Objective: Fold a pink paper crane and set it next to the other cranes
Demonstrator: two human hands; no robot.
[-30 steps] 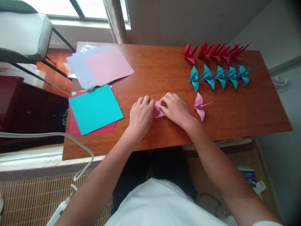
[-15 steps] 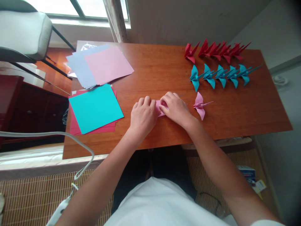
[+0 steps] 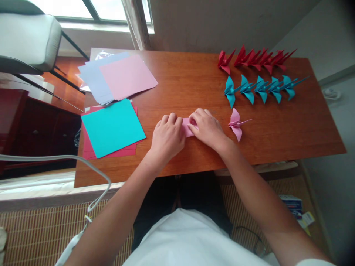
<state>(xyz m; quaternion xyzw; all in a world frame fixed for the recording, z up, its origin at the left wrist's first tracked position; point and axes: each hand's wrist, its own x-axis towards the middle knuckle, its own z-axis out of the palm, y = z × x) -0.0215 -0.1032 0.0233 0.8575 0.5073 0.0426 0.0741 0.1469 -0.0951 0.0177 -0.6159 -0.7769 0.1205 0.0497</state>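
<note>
A small folded piece of pink paper lies on the wooden table between my hands, partly covered by both. My left hand has its fingers curled down on the paper's left end. On the right end, my right hand pinches the paper between thumb and forefinger. Just right of that hand sits a finished pink paper crane. Behind it stand a row of turquoise paper cranes and a row of red paper cranes.
Left on the table are turquoise sheets over red sheets. Behind them, a pink sheet overlaps pale blue sheets. A chair stands at the far left. A white cable hangs by the near left corner.
My left hand has slid slightly to the left along the pink paper, baring a bit more of it. My right hand has barely moved.
</note>
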